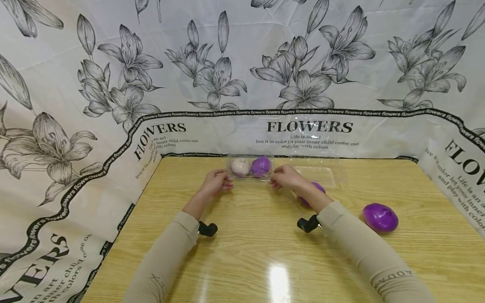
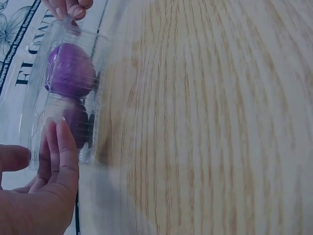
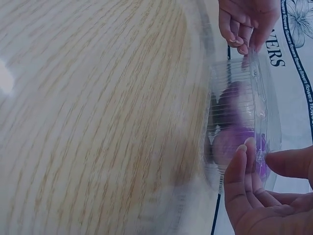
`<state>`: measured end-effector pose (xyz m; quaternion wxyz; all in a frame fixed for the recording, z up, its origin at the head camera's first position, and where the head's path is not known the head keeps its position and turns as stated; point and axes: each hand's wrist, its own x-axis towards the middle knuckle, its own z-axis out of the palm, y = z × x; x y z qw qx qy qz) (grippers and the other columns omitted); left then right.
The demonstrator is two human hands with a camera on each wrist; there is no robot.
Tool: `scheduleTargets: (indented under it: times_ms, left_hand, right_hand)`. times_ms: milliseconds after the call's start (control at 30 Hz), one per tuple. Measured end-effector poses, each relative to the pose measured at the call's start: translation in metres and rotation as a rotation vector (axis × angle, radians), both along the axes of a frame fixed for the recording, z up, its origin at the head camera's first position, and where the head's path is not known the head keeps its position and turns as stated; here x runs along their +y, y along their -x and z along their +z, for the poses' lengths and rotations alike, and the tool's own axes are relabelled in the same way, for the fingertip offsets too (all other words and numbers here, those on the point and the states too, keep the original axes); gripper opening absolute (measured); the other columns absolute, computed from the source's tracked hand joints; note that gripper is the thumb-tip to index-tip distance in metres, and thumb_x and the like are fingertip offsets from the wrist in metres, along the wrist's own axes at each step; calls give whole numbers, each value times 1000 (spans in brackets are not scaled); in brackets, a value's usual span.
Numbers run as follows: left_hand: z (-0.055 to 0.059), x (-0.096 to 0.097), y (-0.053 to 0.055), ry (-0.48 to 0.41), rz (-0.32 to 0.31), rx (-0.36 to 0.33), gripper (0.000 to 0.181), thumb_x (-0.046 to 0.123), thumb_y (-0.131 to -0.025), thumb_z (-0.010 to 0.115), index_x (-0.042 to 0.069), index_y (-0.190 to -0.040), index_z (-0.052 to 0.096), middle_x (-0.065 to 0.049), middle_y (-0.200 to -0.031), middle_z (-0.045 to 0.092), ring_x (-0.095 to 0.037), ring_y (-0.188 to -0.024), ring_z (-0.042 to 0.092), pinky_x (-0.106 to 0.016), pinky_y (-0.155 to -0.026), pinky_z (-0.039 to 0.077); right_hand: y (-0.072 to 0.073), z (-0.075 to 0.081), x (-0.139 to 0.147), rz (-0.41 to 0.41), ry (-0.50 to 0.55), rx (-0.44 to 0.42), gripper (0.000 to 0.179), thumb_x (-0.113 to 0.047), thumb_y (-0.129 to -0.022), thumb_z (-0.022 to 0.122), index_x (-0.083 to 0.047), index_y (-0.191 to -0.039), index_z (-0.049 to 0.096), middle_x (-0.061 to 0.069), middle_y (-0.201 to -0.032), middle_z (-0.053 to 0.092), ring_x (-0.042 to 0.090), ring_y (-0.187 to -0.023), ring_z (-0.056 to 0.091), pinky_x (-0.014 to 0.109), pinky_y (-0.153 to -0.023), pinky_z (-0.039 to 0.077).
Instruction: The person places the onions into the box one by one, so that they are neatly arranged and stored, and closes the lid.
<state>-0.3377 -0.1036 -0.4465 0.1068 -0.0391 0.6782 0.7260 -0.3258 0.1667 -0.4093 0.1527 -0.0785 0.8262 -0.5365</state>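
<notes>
A clear plastic clamshell box (image 1: 249, 177) stands at the far edge of the table, closed over two round vegetables side by side. One is a pale vegetable (image 1: 240, 167), the other a purple vegetable (image 1: 261, 166); their kind is unclear. My left hand (image 1: 217, 184) pinches the rim at the box's left end between thumb and fingers. At the opposite end, my right hand (image 3: 274, 188) holds the rim the same way, its fingertips in front of the purple vegetable. The right wrist view also has the left fingers gripping the far corner.
Behind my right forearm lies another purple vegetable (image 1: 319, 187), partly hidden. A second clear plastic box (image 1: 316, 173) stands with its lid up at the back, right of my hand. Further right rests a large purple vegetable (image 1: 380, 217). A flower-printed cloth (image 1: 227, 132) walls off the table's back and sides.
</notes>
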Motion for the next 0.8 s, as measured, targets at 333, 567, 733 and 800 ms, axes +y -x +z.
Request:
scheduleTargets:
  times_ms: [333, 567, 733, 800]
  left_hand:
    - [0, 1, 1, -4, 4, 34, 44, 4, -107, 42, -9, -149, 37, -17, -96, 64, -28, -84, 69, -30, -75, 64]
    - [1, 1, -1, -12, 14, 32, 44, 3, -106, 43, -9, -149, 38, -14, -91, 64, -28, -84, 69, -31, -77, 64]
    - [1, 2, -2, -20, 19, 28, 43, 2, -106, 44, -9, -148, 39, -12, -88, 64, -27, -82, 69, -32, -78, 64]
    - [1, 2, -2, -20, 21, 33, 43, 2, -106, 44, -9, -147, 39, -12, -87, 64, -26, -81, 69, -33, -79, 64]
  right_hand:
    - [4, 1, 0, -19, 23, -15, 49, 2, -103, 46, 29, -141, 31, 37, -112, 65, 24, -84, 67, 39, -83, 64]
    - [3, -1, 0, -34, 27, -20, 49, 2, -103, 47, 28, -142, 31, 36, -111, 65, 25, -84, 67, 41, -85, 64]
    - [3, -3, 0, -45, 34, -27, 50, 2, -103, 47, 27, -143, 31, 37, -113, 64, 25, -84, 67, 39, -84, 64]
    - [3, -3, 0, -45, 36, -27, 50, 1, -104, 47, 27, -143, 30, 36, -112, 64, 24, -83, 67, 37, -81, 64]
